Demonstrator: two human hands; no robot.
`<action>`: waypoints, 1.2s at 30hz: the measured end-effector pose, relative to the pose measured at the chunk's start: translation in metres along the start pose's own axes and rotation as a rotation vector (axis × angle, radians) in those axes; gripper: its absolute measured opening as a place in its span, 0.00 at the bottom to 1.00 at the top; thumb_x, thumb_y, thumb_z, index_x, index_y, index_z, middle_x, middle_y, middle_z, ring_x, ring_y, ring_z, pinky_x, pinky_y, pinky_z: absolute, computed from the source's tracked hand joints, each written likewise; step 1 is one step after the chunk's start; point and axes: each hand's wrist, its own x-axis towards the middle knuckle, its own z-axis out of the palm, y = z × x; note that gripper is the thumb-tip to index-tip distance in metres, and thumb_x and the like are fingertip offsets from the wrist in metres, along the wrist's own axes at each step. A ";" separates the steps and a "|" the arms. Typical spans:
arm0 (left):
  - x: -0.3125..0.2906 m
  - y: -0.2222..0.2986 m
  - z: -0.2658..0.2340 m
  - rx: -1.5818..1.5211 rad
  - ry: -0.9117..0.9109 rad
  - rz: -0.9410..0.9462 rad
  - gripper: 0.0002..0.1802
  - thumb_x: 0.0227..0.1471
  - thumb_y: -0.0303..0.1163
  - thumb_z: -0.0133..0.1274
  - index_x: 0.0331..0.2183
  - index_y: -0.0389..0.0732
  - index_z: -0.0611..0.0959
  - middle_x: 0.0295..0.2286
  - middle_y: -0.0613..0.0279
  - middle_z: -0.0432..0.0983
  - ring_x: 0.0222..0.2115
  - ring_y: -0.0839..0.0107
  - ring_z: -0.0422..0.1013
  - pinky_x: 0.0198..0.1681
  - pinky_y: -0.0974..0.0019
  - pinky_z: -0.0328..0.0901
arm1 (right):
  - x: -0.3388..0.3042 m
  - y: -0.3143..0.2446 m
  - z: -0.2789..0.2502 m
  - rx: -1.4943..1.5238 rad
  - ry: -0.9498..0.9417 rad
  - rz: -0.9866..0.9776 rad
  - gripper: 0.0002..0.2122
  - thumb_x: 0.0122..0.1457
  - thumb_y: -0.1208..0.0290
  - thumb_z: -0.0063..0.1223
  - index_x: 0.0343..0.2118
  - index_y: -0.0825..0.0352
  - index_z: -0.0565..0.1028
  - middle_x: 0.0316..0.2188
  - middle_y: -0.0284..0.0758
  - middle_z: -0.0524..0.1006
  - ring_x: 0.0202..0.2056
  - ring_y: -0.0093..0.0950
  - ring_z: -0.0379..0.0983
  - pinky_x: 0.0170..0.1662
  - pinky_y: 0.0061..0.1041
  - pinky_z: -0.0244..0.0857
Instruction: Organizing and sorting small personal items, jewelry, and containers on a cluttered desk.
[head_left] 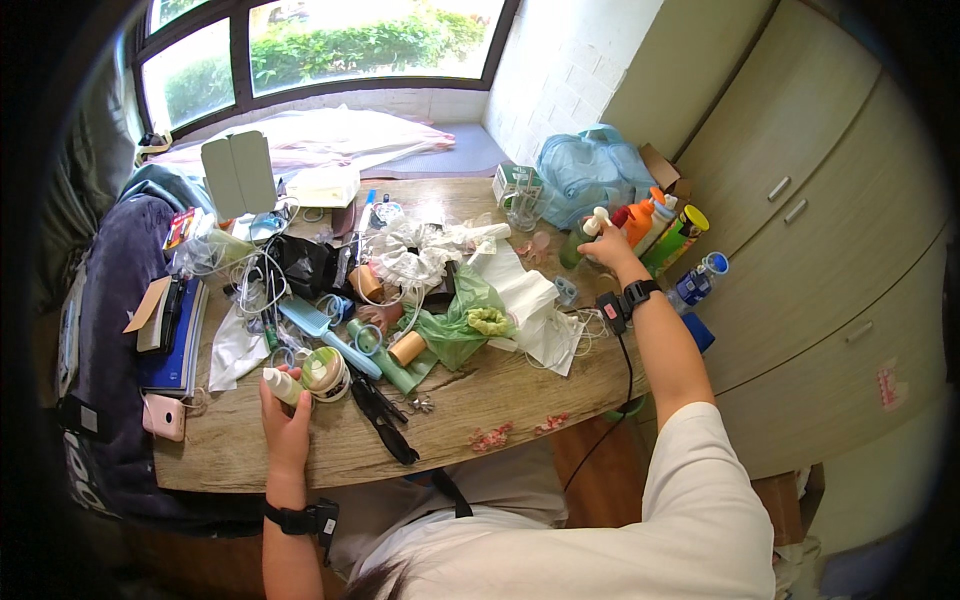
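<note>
Near the table's front left, my left hand [286,432] is closed around a small white bottle [282,385] with a narrow tip, held upright. Right beside it is a round white-and-green tub [322,371]. At the table's right side, my right hand [612,250] reaches out and is closed on a green pump bottle [574,246] with a white pump head. Part of that bottle is hidden behind my fingers. Close behind the hand stand an orange bottle [639,222], a red-topped container and a green tube-shaped can [680,240] with a yellow lid.
A light blue hairbrush [322,326], green plastic bag [462,318], white cloth [524,305], cables and black clippers-like tool [380,408] clutter the middle. Blue notebooks [185,350] and a pink device [164,417] lie left. A water bottle [697,283] and blue bag [592,172] stand right.
</note>
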 end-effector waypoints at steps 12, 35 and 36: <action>0.000 0.000 0.002 -0.004 -0.006 -0.014 0.25 0.52 0.21 0.49 0.52 0.37 0.63 0.46 0.57 0.67 0.47 0.69 0.64 0.52 0.67 0.57 | 0.016 0.016 0.013 0.142 0.184 0.043 0.28 0.40 0.59 0.67 0.45 0.68 0.73 0.44 0.45 0.74 0.45 0.41 0.71 0.47 0.33 0.64; -0.001 -0.006 0.000 0.007 -0.004 -0.014 0.25 0.52 0.21 0.48 0.52 0.36 0.63 0.46 0.58 0.67 0.48 0.70 0.63 0.54 0.66 0.56 | -0.005 0.012 0.006 0.118 0.323 0.095 0.28 0.44 0.60 0.65 0.46 0.70 0.69 0.29 0.37 0.75 0.30 0.32 0.73 0.36 0.30 0.67; -0.001 -0.008 0.000 -0.013 0.002 -0.007 0.25 0.53 0.21 0.48 0.53 0.36 0.63 0.46 0.58 0.67 0.48 0.70 0.63 0.54 0.66 0.56 | -0.008 0.014 0.003 0.129 0.332 0.090 0.26 0.45 0.61 0.65 0.43 0.71 0.69 0.29 0.36 0.74 0.30 0.29 0.72 0.35 0.28 0.66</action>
